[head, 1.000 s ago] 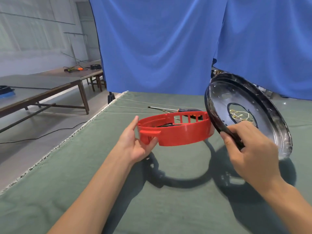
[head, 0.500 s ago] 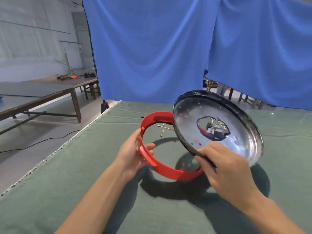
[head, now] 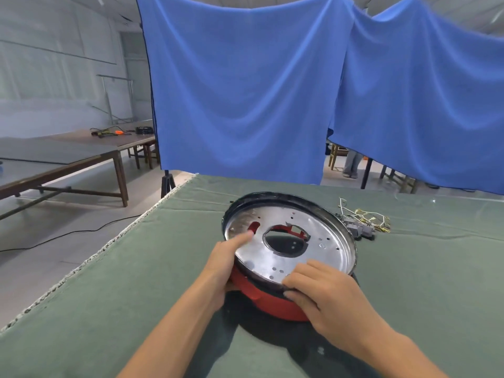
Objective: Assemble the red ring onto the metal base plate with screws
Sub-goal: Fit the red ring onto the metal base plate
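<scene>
The round metal base plate [head: 313,236], shiny with a dark rim, a centre hole and several small holes, lies tilted on top of the red ring [head: 261,298]. Only the ring's near side shows below the plate, plus a bit through the centre hole. My left hand [head: 226,264] grips the ring's left side, thumb pressed on the plate's face. My right hand [head: 324,296] holds the plate's near rim, fingers curled over its edge. Both parts are held just above the green table cloth [head: 136,282]. No screws are visible.
A bundle of yellow and white wires with grey connectors [head: 362,222] lies on the cloth behind the plate to the right. The table's left edge [head: 90,257] runs diagonally. Blue curtains [head: 245,91] hang behind; wooden tables [head: 68,159] stand at the left.
The plate, held tilted to the right of the ring a second ago, has been brought over and laid on top of the ring. Both hands moved together toward the centre.
</scene>
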`<state>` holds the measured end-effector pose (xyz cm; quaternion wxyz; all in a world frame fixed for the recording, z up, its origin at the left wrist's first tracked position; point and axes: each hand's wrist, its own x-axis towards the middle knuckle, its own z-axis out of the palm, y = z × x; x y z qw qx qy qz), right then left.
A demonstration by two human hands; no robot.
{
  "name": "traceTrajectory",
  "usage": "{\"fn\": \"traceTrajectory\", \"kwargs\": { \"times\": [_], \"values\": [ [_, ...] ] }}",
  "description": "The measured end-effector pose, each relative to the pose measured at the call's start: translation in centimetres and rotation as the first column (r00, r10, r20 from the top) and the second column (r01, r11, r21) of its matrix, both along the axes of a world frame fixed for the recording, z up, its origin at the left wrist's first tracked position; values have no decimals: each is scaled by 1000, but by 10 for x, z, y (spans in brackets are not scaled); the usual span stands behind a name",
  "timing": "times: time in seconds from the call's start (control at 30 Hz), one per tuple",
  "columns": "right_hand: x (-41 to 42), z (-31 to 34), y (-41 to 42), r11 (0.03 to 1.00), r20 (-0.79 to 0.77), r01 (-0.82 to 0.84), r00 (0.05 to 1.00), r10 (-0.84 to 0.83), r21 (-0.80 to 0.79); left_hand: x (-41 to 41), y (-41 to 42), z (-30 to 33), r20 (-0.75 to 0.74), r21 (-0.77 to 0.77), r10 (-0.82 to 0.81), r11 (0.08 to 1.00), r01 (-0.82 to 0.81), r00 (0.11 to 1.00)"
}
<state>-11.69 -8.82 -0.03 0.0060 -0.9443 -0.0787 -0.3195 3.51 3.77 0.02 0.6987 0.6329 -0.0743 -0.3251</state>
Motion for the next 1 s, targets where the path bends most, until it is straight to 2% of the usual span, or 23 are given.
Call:
{"fn": "traceTrajectory", "kwargs": {
  "times": [0.1, 0.17, 0.23, 0.3, 0.37, 0.43, 0.47, 0.53, 0.6, 0.63, 0.7, 0.77, 0.83, 0.9, 0.93, 1.0],
  "values": [
    [-1, 1, 3, 1000, -38, -18, 999, 19, 26, 2, 1, -2, 50, 76, 71, 994, -74, 996],
    [-2, 0, 2, 992, -51, -25, 998, 31, 122, 2, 4, 2, 78, 99, 117, 987, -125, 990],
    [-2, -1, 1, 966, 18, -26, 1000, 22, 256, 5, 9, 7, 96, 102, 176, 977, -186, 980],
    [0, -1, -4, 920, 146, 1, 987, -64, 392, 9, 16, 10, 95, 101, 232, 965, -241, 968],
    [6, -1, -14, 855, 183, 117, 954, -239, 506, 12, 25, 11, 84, 80, 281, 954, -288, 956],
    [14, -3, -26, 725, 74, 288, 903, -422, 625, 14, 31, 14, 96, 81, 310, 945, -318, 946],
    [19, -5, -32, 622, -31, 362, 878, -477, 695, 15, 34, 14, 109, 91, 311, 943, -321, 944],
    [28, -9, -43, 388, -238, 418, 869, -433, 821, 15, 40, 20, 168, 141, 283, 941, -307, 944],
    [37, -12, -47, 200, -347, 405, 898, -272, 892, 20, 49, 22, 206, 209, 231, 939, -273, 951],
    [41, -14, -46, 161, -364, 401, 906, -216, 902, 22, 52, 24, 210, 227, 205, 941, -251, 956],
    [46, -19, -45, 205, -370, 406, 909, -192, 890, 24, 53, 32, 249, 315, 141, 924, -218, 958],
    [50, -22, -43, 258, -377, 424, 901, -213, 868, 32, 52, 35, 352, 452, 47, 866, -214, 935],
    [52, -21, -41, 263, -384, 439, 892, -237, 859, 37, 51, 30, 475, 545, -8, 788, -287, 880],
    [53, -20, -40, 246, -376, 436, 891, -253, 866, 34, 49, 22, 620, 589, -42, 684, -430, 783],
    [54, -20, -40, 237, -370, 429, 893, -257, 872, 29, 47, 20, 707, 591, -93, 622, -514, 701],
    [54, -21, -39, 229, -349, 410, 899, -265, 883, 18, 40, 21, 849, 528, -292, 504, -683, 441]
  ]
}}
